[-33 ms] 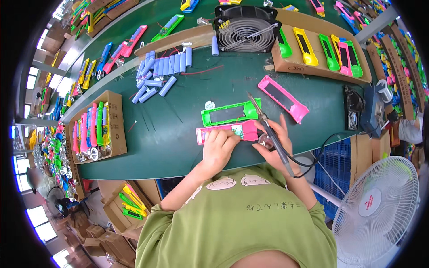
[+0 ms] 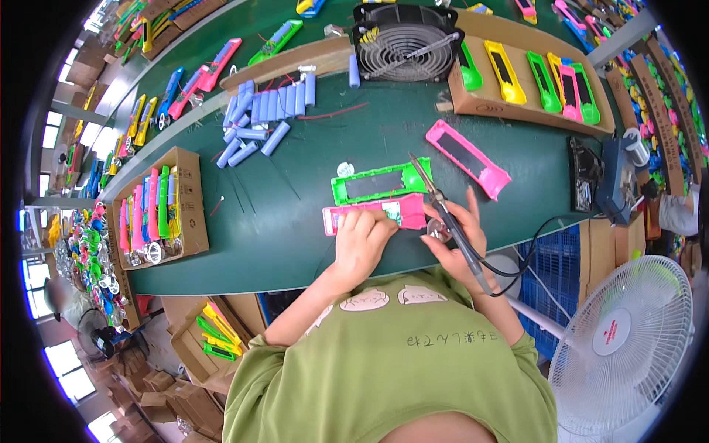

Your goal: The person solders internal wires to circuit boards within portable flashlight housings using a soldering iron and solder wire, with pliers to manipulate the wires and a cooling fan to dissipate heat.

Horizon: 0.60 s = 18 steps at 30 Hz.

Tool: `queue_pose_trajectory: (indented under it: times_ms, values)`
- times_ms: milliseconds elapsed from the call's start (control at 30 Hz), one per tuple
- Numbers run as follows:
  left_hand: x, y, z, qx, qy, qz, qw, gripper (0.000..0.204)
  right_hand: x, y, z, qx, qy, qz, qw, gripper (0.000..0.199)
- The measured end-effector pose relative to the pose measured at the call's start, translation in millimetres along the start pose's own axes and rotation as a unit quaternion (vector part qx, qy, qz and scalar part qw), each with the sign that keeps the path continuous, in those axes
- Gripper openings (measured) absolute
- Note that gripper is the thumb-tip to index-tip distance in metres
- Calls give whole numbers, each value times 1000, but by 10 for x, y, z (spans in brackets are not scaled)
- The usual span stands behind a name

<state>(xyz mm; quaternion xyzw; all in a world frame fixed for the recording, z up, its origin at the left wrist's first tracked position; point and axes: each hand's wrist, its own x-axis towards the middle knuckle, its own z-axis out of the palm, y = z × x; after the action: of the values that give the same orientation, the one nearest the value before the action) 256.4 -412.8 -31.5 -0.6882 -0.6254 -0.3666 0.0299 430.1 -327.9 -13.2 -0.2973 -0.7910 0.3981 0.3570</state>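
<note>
My left hand (image 2: pixel 362 240) presses its closed fingers on a pink plastic flashlight housing (image 2: pixel 413 212) lying near the table's front edge. A small green circuit board (image 2: pixel 392 213) shows in the housing beside my fingertips. A soldering iron (image 2: pixel 456 235) rests across my right hand (image 2: pixel 473 235), its tip pointing up and away over a green housing. The thumb and fingers of that hand also hold a round, shiny lamp head (image 2: pixel 439 231) at the pink housing's right end. Behind the pink one lies the green housing (image 2: pixel 377 182) with a dark panel. Another pink housing (image 2: pixel 469 161) lies to the right.
Blue-violet battery cells (image 2: pixel 273 107) with wires lie at the back left. A black fan (image 2: pixel 406 48) stands at the back, beside a cardboard box (image 2: pixel 532 114) of housings. Another box (image 2: pixel 193 207) is at left. The iron's black cable (image 2: pixel 528 255) loops right; a white fan (image 2: pixel 620 340) stands below.
</note>
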Motion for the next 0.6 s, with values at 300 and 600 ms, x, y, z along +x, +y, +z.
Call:
queue_pose_trajectory:
  times_ms: [300, 600]
  values:
    - [110, 21, -161, -102, -25, -161, 981, 19, -446, -64, -108, -22, 29, -48, 998, 28]
    - [124, 45, -154, -86, -30, -159, 983, 17, -521, -18, 184, 331, 195, 201, 901, 22]
